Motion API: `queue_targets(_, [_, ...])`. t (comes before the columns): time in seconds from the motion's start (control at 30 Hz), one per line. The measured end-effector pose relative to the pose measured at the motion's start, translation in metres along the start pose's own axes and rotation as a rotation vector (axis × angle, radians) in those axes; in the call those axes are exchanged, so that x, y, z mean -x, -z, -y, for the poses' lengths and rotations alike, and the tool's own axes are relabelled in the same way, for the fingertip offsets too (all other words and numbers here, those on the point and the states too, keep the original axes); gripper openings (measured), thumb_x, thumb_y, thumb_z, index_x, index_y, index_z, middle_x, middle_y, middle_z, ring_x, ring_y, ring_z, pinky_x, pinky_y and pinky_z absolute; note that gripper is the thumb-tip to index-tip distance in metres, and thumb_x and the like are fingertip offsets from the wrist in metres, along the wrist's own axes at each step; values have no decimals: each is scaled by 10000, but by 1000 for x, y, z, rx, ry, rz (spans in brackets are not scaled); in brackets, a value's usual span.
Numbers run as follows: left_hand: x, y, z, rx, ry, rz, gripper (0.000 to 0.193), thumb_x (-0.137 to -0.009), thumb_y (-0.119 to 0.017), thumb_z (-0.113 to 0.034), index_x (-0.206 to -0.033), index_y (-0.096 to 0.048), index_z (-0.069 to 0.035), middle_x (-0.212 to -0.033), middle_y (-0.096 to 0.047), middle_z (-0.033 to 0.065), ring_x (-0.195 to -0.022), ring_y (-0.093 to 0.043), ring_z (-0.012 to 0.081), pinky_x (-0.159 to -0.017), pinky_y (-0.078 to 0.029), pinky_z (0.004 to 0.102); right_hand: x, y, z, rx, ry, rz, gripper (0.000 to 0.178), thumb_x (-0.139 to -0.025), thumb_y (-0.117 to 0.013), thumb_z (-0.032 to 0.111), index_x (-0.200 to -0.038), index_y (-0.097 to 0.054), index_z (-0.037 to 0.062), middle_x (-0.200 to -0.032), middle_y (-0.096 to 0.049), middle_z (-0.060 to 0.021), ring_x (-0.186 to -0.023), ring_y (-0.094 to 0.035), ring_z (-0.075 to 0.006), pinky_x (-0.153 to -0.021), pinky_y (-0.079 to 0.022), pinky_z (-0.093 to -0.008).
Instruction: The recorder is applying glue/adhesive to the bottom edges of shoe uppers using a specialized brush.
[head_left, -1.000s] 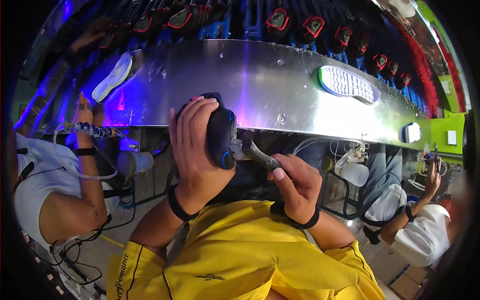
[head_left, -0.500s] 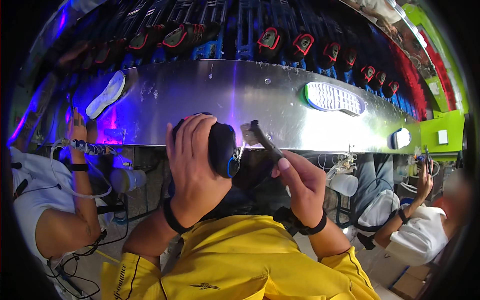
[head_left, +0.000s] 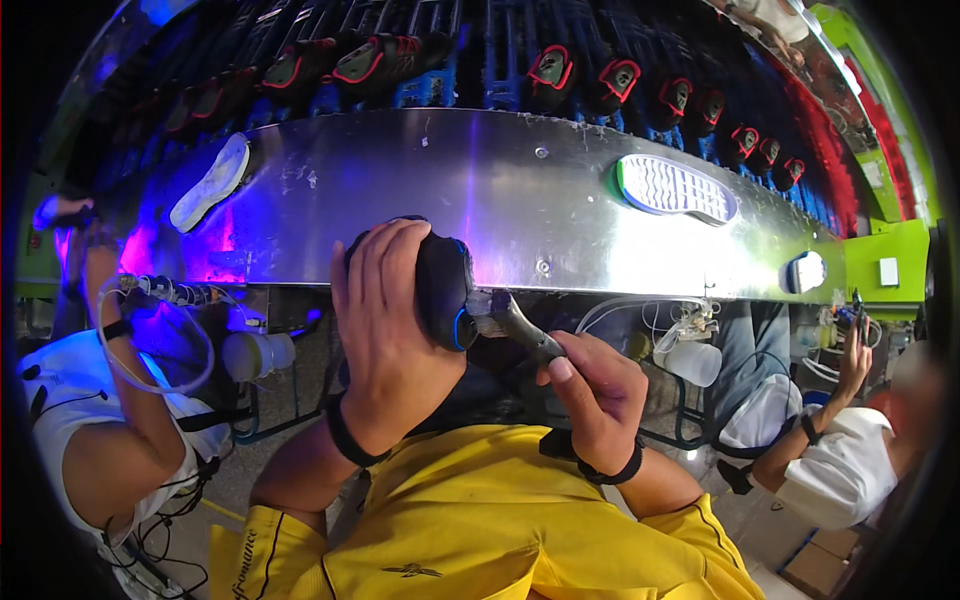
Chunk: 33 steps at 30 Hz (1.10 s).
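Note:
My left hand (head_left: 388, 310) is wrapped over a black shoe upper (head_left: 443, 285) with a blue edge detail, its fingers spread across the dark surface. The shoe is held near the front edge of the metal bench, its underside turned to the right. In my right hand (head_left: 602, 388) a dark-handled brush (head_left: 528, 330) is pinched between thumb and fingers. Its bristle end meets the right side of the shoe, low down near the blue edge. My left hand covers much of the shoe.
The metal bench (head_left: 380, 165) runs across in front, bearing a pale sole (head_left: 212, 185) at left, a white sole (head_left: 676, 189) at right and another (head_left: 804, 272) farther right. Behind it, black-and-red shoes (head_left: 550, 70) stand on blue racks. Co-workers sit at left (head_left: 130, 440) and right (head_left: 840, 460).
The brush has come down and left from beside the shoe to touch it. The shoe stays almost in place. At left, the co-worker's arm has moved away toward the left.

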<state>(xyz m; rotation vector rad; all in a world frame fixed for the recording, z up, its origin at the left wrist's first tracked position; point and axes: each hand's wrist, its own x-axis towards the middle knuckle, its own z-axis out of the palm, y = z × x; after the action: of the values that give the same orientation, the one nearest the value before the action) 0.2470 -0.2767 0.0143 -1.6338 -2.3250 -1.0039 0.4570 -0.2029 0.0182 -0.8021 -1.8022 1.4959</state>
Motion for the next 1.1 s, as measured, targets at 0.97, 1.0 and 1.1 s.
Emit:
queue_targets(0.97, [-81, 30, 36, 45, 124, 369, 703, -720, -849, -78, -1363, -578, 1, -1256, -678, 234, -1211, -659, 444, -1035, -542, 468, -97, -29, -49, 44, 392, -86, 228, -974, -745, 73, -1157, -770, -60, -873, -726, -152, -706, -659, -198, -672, -505, -299])
queue_targets(1.0, [-83, 30, 37, 55, 142, 375, 717, -728, -859, -87, -1380, -573, 1, -1282, -678, 238, -1231, -661, 438, -1036, -543, 460, -96, -31, -51, 20, 388, -85, 226, -972, -748, 74, -1157, -774, -55, -870, -728, -152, -701, -656, -199, -670, -506, -301])
queue_targets(1.1, [-94, 36, 38, 162, 160, 432, 759, -733, -883, -102, -1412, -559, 0, -1324, -676, 235, -1268, -656, 425, -1053, -537, 457, -93, -36, -59, 52, 366, -85, 223, -972, -749, 78, -1152, -775, -49, -858, -727, -152, -691, -657, -208, -659, -503, -312])
